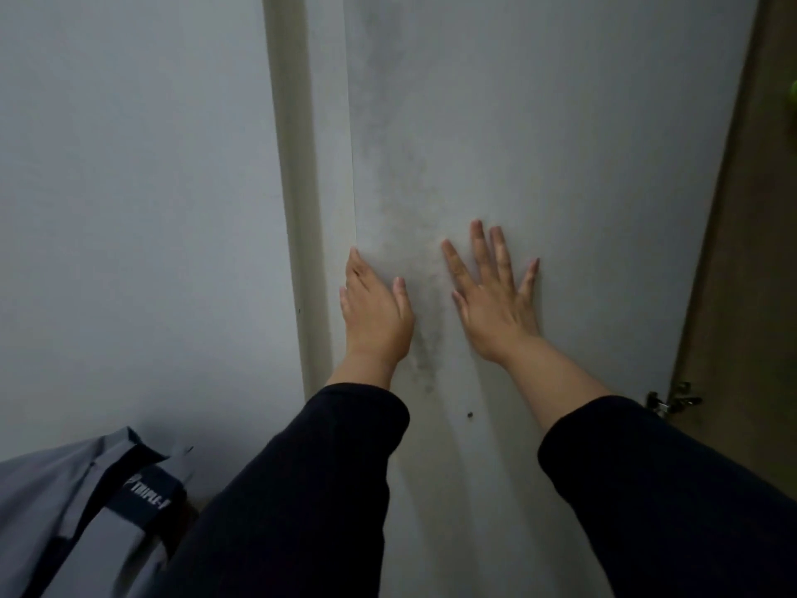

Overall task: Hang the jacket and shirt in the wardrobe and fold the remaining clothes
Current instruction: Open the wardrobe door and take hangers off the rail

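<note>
Dark sleeves [302, 489] reach up to a white wardrobe door [539, 144]. Left hand [375, 317] lies flat at the door's left edge; right hand [496, 304] presses beside it, fingers spread wide; both hold nothing. Grey jacket [56, 511] lies at lower left. Hinge [670, 401] shows at the door's right edge.

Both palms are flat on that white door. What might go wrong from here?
The left hand lies right at the door's free edge, beside the frame, so its fingers might get pinched as the door moves. The right hand presses flat, fingers spread, with no grip, so it may slip. The grey jacket at lower left might get in the way.
</note>
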{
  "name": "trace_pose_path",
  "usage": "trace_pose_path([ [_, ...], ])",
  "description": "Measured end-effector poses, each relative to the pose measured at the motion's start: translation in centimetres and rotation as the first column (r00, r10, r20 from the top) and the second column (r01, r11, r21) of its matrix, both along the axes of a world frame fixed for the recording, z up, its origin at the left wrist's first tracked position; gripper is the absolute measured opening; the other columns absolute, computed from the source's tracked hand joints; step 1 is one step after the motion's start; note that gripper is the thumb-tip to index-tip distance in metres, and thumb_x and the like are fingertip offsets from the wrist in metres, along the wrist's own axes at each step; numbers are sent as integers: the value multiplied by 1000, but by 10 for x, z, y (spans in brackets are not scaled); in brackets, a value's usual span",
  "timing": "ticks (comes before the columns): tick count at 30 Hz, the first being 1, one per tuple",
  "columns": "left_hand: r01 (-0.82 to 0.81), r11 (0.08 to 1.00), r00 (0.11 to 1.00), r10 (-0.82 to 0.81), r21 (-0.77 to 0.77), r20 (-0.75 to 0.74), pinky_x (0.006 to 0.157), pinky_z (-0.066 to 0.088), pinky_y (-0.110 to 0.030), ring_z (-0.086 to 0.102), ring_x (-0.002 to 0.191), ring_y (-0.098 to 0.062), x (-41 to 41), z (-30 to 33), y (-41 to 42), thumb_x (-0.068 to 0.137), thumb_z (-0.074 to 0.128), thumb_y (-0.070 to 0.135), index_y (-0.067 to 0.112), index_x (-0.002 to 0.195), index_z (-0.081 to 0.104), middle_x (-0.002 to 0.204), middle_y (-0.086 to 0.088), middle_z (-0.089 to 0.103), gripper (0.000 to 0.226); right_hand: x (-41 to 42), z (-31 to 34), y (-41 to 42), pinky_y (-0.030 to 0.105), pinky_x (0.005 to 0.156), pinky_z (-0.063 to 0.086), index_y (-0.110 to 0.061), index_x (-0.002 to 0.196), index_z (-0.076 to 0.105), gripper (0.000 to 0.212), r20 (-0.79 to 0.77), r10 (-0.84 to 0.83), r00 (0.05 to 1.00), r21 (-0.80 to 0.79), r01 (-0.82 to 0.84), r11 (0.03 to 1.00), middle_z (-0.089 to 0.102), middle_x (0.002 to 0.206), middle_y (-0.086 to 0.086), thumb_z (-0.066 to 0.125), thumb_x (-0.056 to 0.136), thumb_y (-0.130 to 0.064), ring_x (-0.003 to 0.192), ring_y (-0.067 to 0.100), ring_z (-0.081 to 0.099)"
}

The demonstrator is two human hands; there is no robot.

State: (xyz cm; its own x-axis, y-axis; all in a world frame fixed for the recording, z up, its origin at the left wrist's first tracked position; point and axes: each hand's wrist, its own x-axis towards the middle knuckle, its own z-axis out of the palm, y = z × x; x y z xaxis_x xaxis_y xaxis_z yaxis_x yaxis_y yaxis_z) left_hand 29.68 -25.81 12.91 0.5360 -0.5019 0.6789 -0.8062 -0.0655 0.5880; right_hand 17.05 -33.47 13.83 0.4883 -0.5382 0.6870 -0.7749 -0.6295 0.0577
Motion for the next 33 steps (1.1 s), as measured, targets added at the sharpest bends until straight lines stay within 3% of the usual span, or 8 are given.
trace_pose_path([
  [5, 46, 996, 997, -41, 75, -61, 119, 7, -34, 7, 148, -27, 16, 7, -23, 101, 32, 31, -3, 149, -6, 159, -17, 1, 70, 12, -1, -22, 70, 105, -10, -40, 150, -10, 64, 4, 1, 1000, 9, -1, 1000, -30, 156, -1, 31, 101, -27, 143, 21, -29],
  [10, 104, 982, 991, -89, 155, -96, 118, 9, -31, 8, 148, -25, 29, 9, -38, 101, 30, 34, -1, 150, -5, 160, -16, 2, 69, 21, -7, -39, 67, 107, -10, -38, 149, -14, 78, -14, -67, 998, -13, 67, 998, -34, 154, -1, 39, 96, -14, 142, 23, -32],
  [14, 102, 978, 994, -91, 181, -67, 118, 11, -32, 11, 147, -25, 35, 8, -42, 101, 31, 35, -1, 151, -1, 160, -16, 6, 69, 19, -7, -46, 66, 111, -7, -36, 150, -13, 74, -38, -88, 995, -9, 88, 996, -32, 155, -2, 36, 98, -16, 142, 22, -31],
  [18, 48, 985, 999, -45, 165, -26, 117, 16, -36, 19, 145, -28, 30, 8, -41, 101, 31, 34, -2, 150, 2, 158, -18, 12, 68, 15, -3, -41, 65, 111, -6, -35, 150, -12, 85, -64, -96, 993, -1, 96, 995, -33, 155, -2, 38, 90, -3, 143, 22, -30],
  [22, -108, 989, 989, 97, 100, 108, 120, 10, -44, 7, 147, -33, 11, 10, -47, 100, 29, 25, 4, 152, 5, 159, -22, 1, 61, -1, 5, -32, 63, 112, -6, -36, 151, -11, 92, -71, -111, 991, 7, 111, 994, -31, 156, -1, 38, 83, 3, 144, 21, -28],
  [26, -158, 982, 948, 120, 108, 293, 115, -3, -57, -10, 147, -35, -14, 13, -67, 86, 39, 12, 8, 152, 3, 159, -18, -12, 76, -44, 12, -37, 61, 114, -6, -35, 151, -12, 92, -44, -213, 976, 39, 215, 976, -31, 156, -2, 38, 83, 4, 144, 21, -27],
  [29, -47, 997, 907, 18, 58, 420, 115, 1, -57, -5, 149, -27, -53, 22, -85, 83, 45, 11, 7, 151, 14, 160, -14, -4, 75, -93, 16, -41, 58, 115, -8, -32, 151, -12, 94, -26, -314, 949, 86, 315, 945, -33, 155, -3, 39, 83, 7, 144, 21, -28],
  [33, 196, 979, 849, -200, 59, 490, 118, 6, -46, 6, 149, -19, -125, 41, -108, 86, 43, 15, 10, 149, 23, 161, -8, 8, 66, -168, 28, -44, 56, 116, -7, -30, 152, -10, 92, 26, -462, 887, 142, 454, 880, -32, 155, -2, 44, 86, 4, 144, 21, -27],
])
